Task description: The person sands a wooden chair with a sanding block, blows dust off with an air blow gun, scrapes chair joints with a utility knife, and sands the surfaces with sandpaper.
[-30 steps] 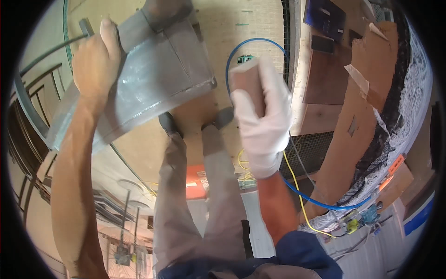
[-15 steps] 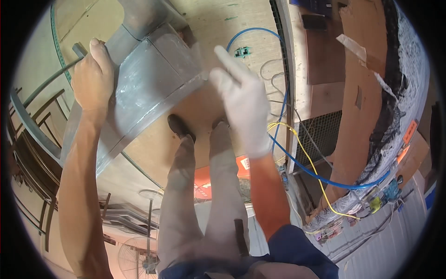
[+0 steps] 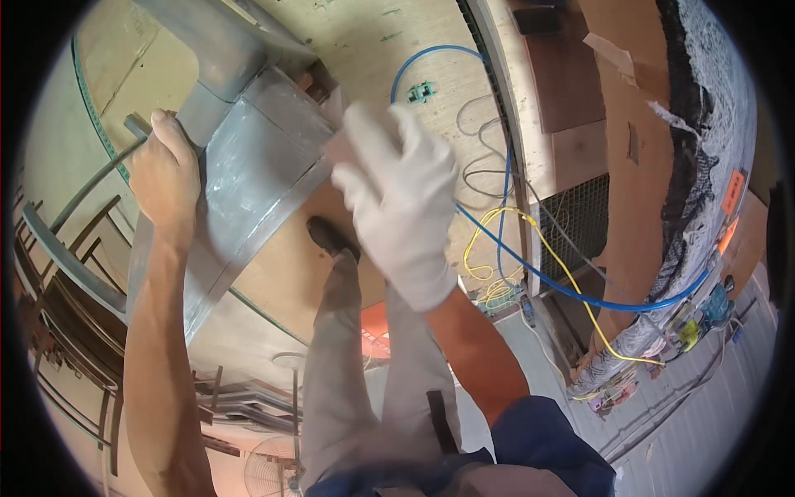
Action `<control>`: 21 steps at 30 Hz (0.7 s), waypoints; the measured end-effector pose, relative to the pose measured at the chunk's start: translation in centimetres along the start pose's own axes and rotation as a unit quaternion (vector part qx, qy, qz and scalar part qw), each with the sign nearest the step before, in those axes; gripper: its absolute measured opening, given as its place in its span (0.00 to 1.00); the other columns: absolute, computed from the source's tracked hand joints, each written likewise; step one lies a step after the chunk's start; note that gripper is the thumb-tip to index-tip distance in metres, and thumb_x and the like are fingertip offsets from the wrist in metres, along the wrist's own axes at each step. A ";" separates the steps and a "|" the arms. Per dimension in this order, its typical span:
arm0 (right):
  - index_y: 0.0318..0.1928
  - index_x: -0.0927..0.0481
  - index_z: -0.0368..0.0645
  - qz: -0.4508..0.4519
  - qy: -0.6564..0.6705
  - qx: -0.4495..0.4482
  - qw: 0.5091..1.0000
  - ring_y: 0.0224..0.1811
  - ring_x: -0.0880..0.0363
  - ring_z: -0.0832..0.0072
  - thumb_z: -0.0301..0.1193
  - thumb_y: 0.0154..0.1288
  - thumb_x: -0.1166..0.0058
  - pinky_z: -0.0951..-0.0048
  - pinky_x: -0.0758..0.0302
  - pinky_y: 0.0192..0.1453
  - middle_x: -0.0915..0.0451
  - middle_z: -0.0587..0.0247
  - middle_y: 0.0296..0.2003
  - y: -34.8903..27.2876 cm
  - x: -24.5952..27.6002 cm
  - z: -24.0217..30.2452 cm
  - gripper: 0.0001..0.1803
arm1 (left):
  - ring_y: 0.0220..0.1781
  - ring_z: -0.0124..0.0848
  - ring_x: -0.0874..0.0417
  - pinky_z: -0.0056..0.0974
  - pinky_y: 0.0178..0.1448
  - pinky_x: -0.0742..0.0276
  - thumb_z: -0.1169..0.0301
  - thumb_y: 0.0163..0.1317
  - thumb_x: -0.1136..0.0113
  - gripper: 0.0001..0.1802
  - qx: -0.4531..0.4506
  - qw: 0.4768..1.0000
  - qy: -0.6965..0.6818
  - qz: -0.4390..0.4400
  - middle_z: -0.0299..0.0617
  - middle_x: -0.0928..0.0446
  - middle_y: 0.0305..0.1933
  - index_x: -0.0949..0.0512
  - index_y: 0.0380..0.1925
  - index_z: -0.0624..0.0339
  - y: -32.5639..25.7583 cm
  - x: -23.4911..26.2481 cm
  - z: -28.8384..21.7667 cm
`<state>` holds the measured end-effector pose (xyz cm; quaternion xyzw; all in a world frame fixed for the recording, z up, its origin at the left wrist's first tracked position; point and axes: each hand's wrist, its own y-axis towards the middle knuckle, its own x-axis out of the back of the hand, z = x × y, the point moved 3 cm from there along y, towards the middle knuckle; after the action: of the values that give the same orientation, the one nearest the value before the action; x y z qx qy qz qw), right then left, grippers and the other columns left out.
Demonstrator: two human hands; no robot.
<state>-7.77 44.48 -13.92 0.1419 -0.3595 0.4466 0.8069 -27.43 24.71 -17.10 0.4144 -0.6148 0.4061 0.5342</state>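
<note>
A smooth grey piece of furniture [image 3: 257, 157], apparently a chair, with flat panels and a rounded upper part, lies across the upper left. My bare left hand [image 3: 164, 174] is closed on its left edge, thumb up, beside a thin curved grey bar [image 3: 95, 182]. My right hand [image 3: 406, 199], in a white glove, is at the right edge of the grey piece. Between its bent fingers shows a small reddish-brown piece of sandpaper [image 3: 338, 149], slightly blurred. I cannot tell whether the sandpaper touches the grey edge.
A blue hose [image 3: 546, 286] and a yellow cord [image 3: 571, 282] loop at my right, by a cardboard-covered bench [image 3: 633, 157]. A small green object [image 3: 421, 92] lies on the pale board beyond. Curved chair frames [image 3: 74, 331] stand at the left, and a fan [image 3: 272, 468] is near my legs.
My right hand has moved left and lower, its fingers now bent, and the sandpaper has come into sight. The left hand keeps its hold while the whole view has shifted slightly.
</note>
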 end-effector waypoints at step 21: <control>0.61 0.17 0.50 -0.042 0.096 -0.153 0.983 0.47 0.19 0.46 0.42 0.60 0.32 0.49 0.24 0.47 0.16 0.47 0.48 0.9 -1.6 -4.1 0.28 | 0.39 0.65 0.17 0.62 0.45 0.22 0.54 0.82 0.72 0.35 -0.030 0.999 0.034 -0.018 0.63 0.16 0.36 0.13 0.41 0.62 0.5 -0.2 -0.4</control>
<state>-7.16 46.28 -18.01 -0.0115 -0.3382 0.3640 0.8678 -27.78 25.28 -17.28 0.3950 -0.6006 0.3914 0.5746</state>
